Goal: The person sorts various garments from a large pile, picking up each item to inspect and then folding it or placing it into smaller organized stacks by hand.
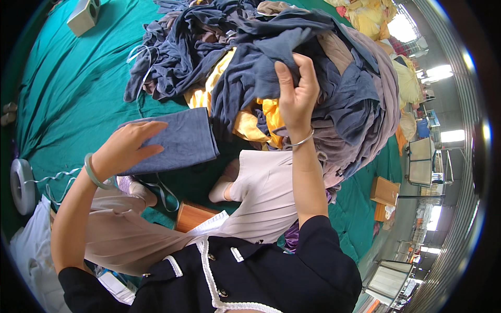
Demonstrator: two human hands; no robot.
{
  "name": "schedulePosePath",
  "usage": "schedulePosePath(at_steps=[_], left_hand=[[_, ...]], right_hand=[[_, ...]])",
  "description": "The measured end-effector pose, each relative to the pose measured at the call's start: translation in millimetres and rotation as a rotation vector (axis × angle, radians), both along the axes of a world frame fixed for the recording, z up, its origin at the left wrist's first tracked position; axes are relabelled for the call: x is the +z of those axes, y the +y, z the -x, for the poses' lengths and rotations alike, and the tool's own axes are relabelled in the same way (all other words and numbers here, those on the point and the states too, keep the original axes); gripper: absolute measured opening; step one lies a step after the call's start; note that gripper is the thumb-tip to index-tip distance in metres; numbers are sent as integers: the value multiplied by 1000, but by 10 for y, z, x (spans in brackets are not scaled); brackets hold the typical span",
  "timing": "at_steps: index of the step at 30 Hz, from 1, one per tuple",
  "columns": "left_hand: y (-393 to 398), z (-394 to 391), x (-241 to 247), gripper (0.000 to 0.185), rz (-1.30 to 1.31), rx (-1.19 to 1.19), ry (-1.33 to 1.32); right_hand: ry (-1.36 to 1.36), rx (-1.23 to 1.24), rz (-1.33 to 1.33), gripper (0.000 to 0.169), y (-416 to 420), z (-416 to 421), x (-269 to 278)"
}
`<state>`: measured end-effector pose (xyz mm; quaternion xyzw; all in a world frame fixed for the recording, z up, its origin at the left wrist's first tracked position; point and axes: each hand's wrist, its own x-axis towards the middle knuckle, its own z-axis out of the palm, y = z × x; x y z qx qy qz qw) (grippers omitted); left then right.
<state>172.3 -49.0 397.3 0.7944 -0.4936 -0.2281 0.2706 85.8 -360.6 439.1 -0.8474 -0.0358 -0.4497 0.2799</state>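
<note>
My left hand (131,146) lies over the left part of a folded dark blue-grey cloth (184,135), thumb and fingers apart. The folded cloth rests in front of me, between my feet and the pile. My right hand (299,88) pinches a dark blue-grey cloth (270,78) between thumb and fingers, at the near side of a large heap of cloths (344,101). The heap holds dark blue-grey and mauve-brown pieces. Yellow cloth (274,117) and a yellow-and-white striped cloth (199,98) show among them.
Green sheeting (78,86) covers the floor. A roll of white ribbon (21,186) lies at the left, white cloth (33,246) below it. A wooden stool (193,215) is between my legs. Beyond stand a box (385,190), wheeled carts (420,162) and yellow cloth piles (368,17).
</note>
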Motion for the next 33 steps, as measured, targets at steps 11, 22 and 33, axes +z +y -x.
schedulePosePath(at_steps=[11,22,33], left_hand=[[-254,105,62,42,329,205,499],[-434,273,-94,39,615,-9,1148],[-174,172,-150,43,694,-68,1564]], right_hand=[[-3,321,-697,13,350,197,214],[838,1310,-325,36,1094,462,353],[948,677,-1262,49,908,199,-198]])
